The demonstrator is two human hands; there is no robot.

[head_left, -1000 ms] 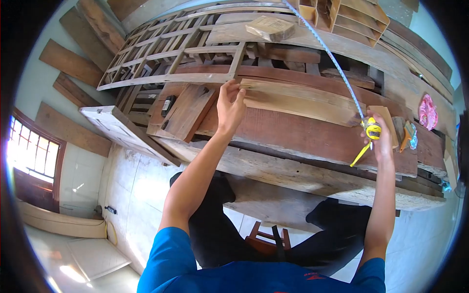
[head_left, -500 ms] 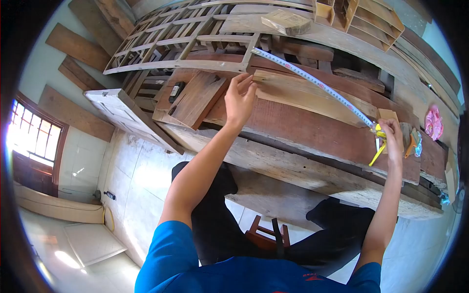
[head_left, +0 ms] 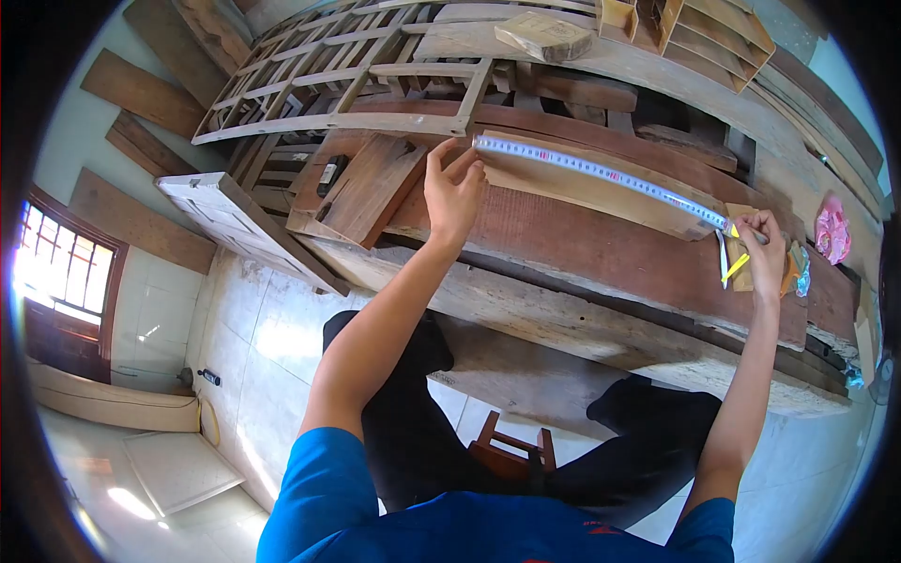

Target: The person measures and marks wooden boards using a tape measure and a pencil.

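Note:
A pale wooden board [head_left: 572, 192] lies lengthwise on a reddish-brown plank [head_left: 563, 239]. Along the board's far edge stretches the white blade of a tape measure [head_left: 601, 171], its tip close to the board's left end. My left hand [head_left: 453, 197] is at that left end, fingers curled round the board beside the blade's tip; part of the grip is hidden. On the right, my right hand [head_left: 762, 246] is closed on the tape measure's yellow case, mostly covered by the fingers. A yellow strap [head_left: 735, 269] hangs below it.
Behind the board lies a slatted wooden frame [head_left: 347, 94]. A brown wooden box-like piece [head_left: 375, 183] bears a small black object [head_left: 331, 175] at left. A wrapped block [head_left: 544, 38], a compartmented wooden shelf [head_left: 718, 42] and a pink bag [head_left: 832, 231] are farther off.
The tape's tip has come down from above the board to its left end, and the blade now lies along the far edge. My right hand has shifted slightly right with the case.

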